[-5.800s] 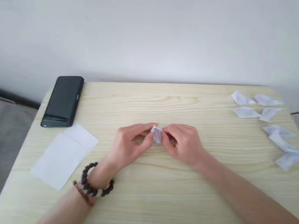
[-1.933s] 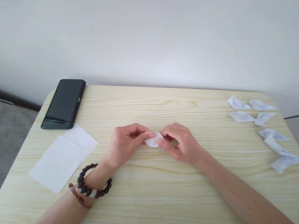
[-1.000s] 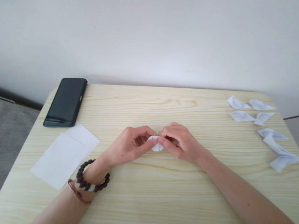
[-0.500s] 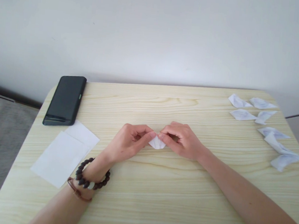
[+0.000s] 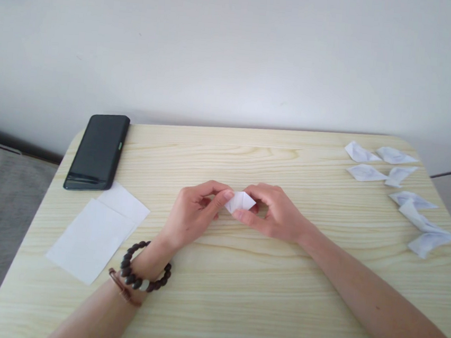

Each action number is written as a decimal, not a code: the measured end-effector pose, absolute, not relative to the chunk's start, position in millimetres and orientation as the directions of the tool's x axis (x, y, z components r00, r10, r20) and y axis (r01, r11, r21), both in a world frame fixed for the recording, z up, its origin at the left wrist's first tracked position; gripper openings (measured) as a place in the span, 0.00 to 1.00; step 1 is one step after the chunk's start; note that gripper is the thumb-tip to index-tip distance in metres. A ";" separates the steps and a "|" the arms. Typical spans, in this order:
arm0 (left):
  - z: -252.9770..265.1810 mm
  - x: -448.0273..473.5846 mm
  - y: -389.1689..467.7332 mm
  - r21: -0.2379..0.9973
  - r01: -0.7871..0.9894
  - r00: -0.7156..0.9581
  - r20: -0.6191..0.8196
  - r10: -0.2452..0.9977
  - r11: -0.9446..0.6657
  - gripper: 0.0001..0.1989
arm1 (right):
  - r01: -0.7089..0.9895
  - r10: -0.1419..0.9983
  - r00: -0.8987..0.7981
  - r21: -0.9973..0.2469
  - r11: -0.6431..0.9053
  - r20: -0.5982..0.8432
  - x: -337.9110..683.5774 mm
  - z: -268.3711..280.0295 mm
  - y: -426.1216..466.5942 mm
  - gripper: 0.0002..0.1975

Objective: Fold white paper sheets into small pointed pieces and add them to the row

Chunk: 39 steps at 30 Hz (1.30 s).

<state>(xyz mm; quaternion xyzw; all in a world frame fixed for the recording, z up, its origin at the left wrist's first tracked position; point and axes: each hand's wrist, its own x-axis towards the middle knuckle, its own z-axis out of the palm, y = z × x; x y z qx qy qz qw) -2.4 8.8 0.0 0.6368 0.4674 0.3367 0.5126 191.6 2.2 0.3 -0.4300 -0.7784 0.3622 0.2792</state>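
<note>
A small folded piece of white paper (image 5: 240, 201) is held between both hands over the middle of the table. My left hand (image 5: 200, 209) pinches its left side, thumb on top. From the other side my right hand (image 5: 275, 211) grips it, with the thumb along the near edge and the fingers partly hidden behind it. Creases and a pointed right corner show on the paper. Beads and a brown cord circle my left wrist.
Two flat white sheets (image 5: 90, 241) overlap at the left, beside a black phone-like device (image 5: 97, 149). Several folded white paper pieces (image 5: 365, 173) lie at the right of the wooden table (image 5: 236, 308). A white wall (image 5: 237, 48) stands behind.
The folded paper has been turned, so more of its face and a pointed corner now show. My right thumb has moved down to its near edge; my left hand has shifted slightly upward.
</note>
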 end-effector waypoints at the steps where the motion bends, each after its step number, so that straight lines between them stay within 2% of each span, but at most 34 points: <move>1: -0.2 -2.2 8.9 0.969 0.241 0.333 -0.029 0.942 -0.055 0.13 | 0.475 0.876 -0.466 -0.801 0.364 0.122 191.0 0.0 2.3 0.11; 4: 0.9 -1.4 9.6 0.961 0.253 0.347 0.015 0.938 -0.109 0.12 | 0.488 0.875 -0.461 -0.781 0.390 0.148 189.8 -1.5 2.0 0.14; 8: 3.8 0.0 9.6 0.928 0.355 0.348 -0.021 0.937 -0.111 0.11 | 0.494 0.840 -0.497 -0.724 0.481 0.219 189.7 -3.3 1.8 0.19; 12: 4.7 1.8 8.6 0.932 0.352 0.329 -0.039 0.944 -0.084 0.11 | 0.485 0.840 -0.498 -0.735 0.474 0.214 191.6 -3.2 3.1 0.20; 17: 4.3 2.6 8.6 0.952 0.303 0.289 -0.056 0.956 -0.036 0.11 | 0.441 0.829 -0.534 -0.782 0.441 0.167 194.5 -0.5 3.9 0.16; 23: 2.9 2.3 8.9 0.934 0.347 0.293 -0.024 0.956 -0.083 0.11 | 0.457 0.831 -0.515 -0.752 0.475 0.212 193.9 -2.2 3.8 0.17; 26: 2.6 1.8 8.7 0.932 0.352 0.290 -0.023 0.957 -0.085 0.11 | 0.456 0.817 -0.510 -0.722 0.521 0.268 193.5 -4.9 3.1 0.15; 31: 6.0 -0.1 8.5 0.906 0.385 0.405 0.005 0.914 -0.175 0.10 | 0.403 0.830 -0.475 -0.766 0.501 0.293 195.0 -7.0 0.2 0.05; 34: 7.7 -2.1 9.0 0.888 0.392 0.473 0.027 0.881 -0.238 0.10 | 0.385 0.804 -0.500 -0.748 0.540 0.323 196.1 -7.8 0.0 0.06; 39: 7.3 -4.9 9.3 0.885 0.390 0.471 0.047 0.881 -0.256 0.11 | 0.371 0.826 -0.478 -0.783 0.499 0.300 197.5 -6.0 -0.1 0.07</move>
